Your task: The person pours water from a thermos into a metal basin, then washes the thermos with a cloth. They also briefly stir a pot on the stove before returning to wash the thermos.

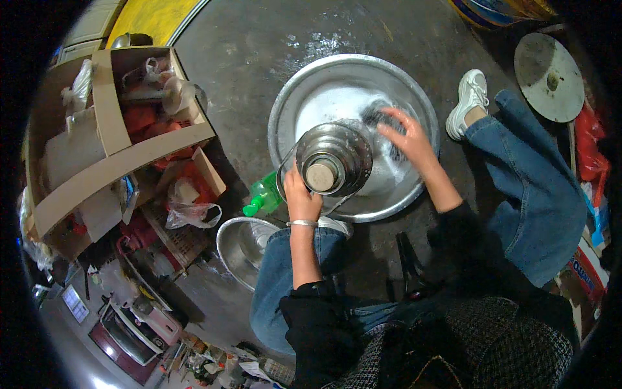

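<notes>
A shiny metal vacuum flask (357, 153) with a cork stopper (321, 176) is tilted over a wide metal basin (279, 107), its mouth towards me. My left hand (301, 197) grips the flask at its handle side, beside the neck; part of the fingers is hidden behind it. My right hand (408, 138), wet and slightly blurred, is over the right part of the basin with thumb and fingers curved apart. At its fingertips is a dark grey, blurred patch (376, 113), perhaps a wire scourer; whether the hand holds it is unclear. Whitish suds or wet glare covers the basin floor.
A green plastic bottle (265, 194) leans left of the basin, near a smaller metal bowl (233, 253). A large cardboard box (121, 150) with bags fills the left. A round lid-like disc (549, 78) stands at right. Water wets the floor (316, 44) beyond the basin.
</notes>
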### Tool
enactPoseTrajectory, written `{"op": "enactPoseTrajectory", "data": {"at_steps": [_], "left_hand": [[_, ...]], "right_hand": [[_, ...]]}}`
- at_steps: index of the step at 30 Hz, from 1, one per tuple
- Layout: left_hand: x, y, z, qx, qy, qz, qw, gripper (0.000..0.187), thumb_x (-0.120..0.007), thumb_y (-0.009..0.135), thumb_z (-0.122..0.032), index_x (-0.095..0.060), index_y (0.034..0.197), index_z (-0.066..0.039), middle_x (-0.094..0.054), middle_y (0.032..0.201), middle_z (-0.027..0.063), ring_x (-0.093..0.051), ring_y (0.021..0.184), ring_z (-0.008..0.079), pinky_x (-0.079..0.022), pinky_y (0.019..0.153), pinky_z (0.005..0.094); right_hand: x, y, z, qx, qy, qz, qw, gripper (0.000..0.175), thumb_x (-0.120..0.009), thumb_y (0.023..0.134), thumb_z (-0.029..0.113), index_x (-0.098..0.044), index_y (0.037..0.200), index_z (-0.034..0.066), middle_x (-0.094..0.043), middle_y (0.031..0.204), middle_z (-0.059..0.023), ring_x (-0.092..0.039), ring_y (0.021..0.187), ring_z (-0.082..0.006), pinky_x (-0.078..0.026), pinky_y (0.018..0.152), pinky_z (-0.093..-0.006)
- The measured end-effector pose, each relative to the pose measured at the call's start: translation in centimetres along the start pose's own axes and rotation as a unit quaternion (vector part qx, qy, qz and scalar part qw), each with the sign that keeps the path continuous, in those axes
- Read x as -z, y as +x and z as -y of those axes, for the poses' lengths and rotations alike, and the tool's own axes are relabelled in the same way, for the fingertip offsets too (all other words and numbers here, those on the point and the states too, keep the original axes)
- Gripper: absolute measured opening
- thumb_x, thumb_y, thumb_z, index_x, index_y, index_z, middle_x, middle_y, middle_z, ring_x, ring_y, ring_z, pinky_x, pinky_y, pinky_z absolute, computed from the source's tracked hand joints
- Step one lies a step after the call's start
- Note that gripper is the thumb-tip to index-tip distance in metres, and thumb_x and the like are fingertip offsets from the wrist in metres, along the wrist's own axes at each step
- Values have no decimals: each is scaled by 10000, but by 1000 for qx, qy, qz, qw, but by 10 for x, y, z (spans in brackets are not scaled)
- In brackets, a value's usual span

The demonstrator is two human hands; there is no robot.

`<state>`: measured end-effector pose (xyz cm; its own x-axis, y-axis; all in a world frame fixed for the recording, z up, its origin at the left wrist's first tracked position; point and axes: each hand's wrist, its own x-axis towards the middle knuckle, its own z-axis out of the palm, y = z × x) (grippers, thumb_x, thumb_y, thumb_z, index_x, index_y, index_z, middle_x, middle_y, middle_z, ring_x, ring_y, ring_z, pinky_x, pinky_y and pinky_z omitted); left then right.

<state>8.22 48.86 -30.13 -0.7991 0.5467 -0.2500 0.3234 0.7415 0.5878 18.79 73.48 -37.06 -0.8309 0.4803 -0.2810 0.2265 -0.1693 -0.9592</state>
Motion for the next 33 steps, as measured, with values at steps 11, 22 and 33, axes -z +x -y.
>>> {"op": "enactPoseTrajectory", "data": {"at_steps": [11,22,33], "left_hand": [[-14,-7,-29,-92,-124,-100,983,1280,-906,462,-377,-159,1428,8,-281,1399,247,-280,1315,400,-248,1107,450],[-25,-21,-17,-99,-130,-153,975,770,-758,668,-192,-413,1332,-11,-495,1283,217,-465,1205,367,-372,1029,394],[53,-71,118,191,83,-185,960,553,-500,833,-31,-395,1376,-30,-362,1454,141,-339,1339,296,-265,1119,369]], "right_hand": [[-62,21,15,81,-62,-13,995,461,-564,908,338,-551,1225,4,-604,1157,-194,-580,1086,-294,-422,951,-345],[31,-16,-77,-194,-197,17,961,261,-509,900,225,-594,1017,8,-634,928,-121,-610,797,-221,-465,733,-341],[-25,-139,-4,-409,153,164,885,425,-566,923,327,-482,1203,18,-626,1070,-125,-681,856,-234,-534,541,-265]]}}
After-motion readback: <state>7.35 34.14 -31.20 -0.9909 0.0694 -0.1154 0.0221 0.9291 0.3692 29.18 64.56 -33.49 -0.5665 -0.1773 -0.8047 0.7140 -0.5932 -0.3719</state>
